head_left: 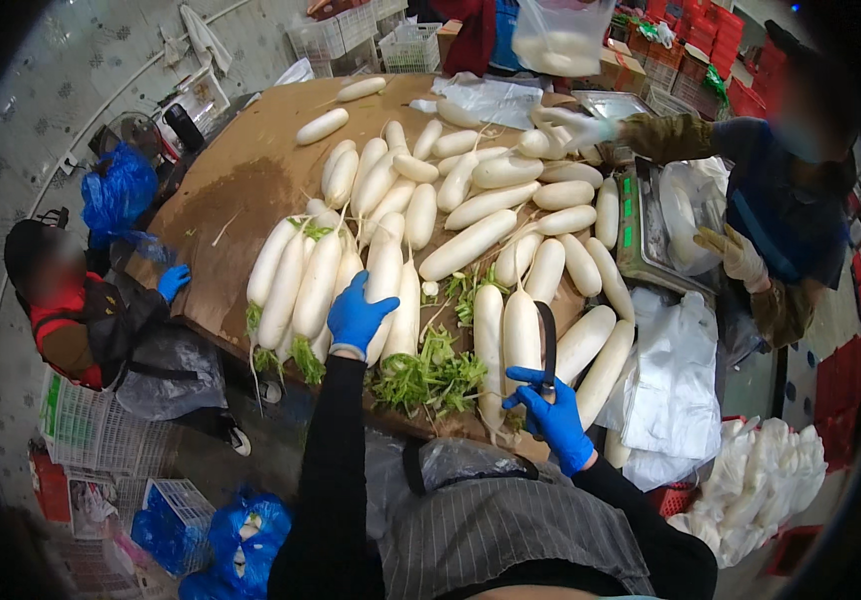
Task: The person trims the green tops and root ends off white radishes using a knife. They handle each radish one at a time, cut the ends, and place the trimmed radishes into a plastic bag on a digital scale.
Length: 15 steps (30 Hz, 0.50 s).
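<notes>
My left hand [356,316], in a blue glove, grips a white radish [385,268] from above, thumb on its right side. In my gloved right hand [557,425] is a knife [549,338], its dark, narrow blade pointing away from me. The blade passes beside a white radish [522,330] near the table's front edge. Cut radish greens [431,376] lie in a heap between my hands. Several leafy radishes [291,285] lie side by side left of my left hand.
Many radishes [481,205] cover the brown table [216,185]. A person at the right handles a bagged radish [679,210] on a scale [641,245]. Plastic bags [676,385] hang at the right edge. Another person's blue-gloved hand [174,282] touches the left edge.
</notes>
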### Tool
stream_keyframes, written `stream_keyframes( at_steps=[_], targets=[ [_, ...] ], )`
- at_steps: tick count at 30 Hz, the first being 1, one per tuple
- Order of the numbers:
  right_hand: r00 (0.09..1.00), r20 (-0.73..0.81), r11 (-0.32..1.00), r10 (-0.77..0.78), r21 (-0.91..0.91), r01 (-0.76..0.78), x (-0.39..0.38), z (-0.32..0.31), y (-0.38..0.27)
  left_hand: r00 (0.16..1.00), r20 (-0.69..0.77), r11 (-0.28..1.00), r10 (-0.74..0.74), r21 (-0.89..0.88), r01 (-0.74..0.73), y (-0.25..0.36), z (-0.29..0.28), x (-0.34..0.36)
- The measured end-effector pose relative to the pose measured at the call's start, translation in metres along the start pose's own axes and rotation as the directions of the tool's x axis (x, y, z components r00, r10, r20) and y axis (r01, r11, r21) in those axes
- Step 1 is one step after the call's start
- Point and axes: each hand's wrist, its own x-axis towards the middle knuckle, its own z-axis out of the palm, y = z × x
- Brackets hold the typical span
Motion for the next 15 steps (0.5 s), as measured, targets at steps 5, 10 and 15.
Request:
stream_keyframes(
  at_steps=[5,10,15],
  targets=[
    [0.992,-0.069,0.992,-0.102,-0.079,0.097,-0.009,-0.012,0.004,0.989,0.138,0.363,-0.058,-0.920,0.150,0.046,-0.032,-0.031],
    [0.956,0.123,0.917,-0.267,-0.274,0.291,0.002,-0.011,0.000,0.912,0.395,0.131,0.107,-0.915,0.381,0.079,-0.040,-0.069],
    [0.792,0.326,0.619,-0.517,-0.496,0.609,0.032,0.002,-0.040,0.972,0.219,0.864,0.090,-0.502,0.033,0.104,-0.039,-0.112]
  ],
)
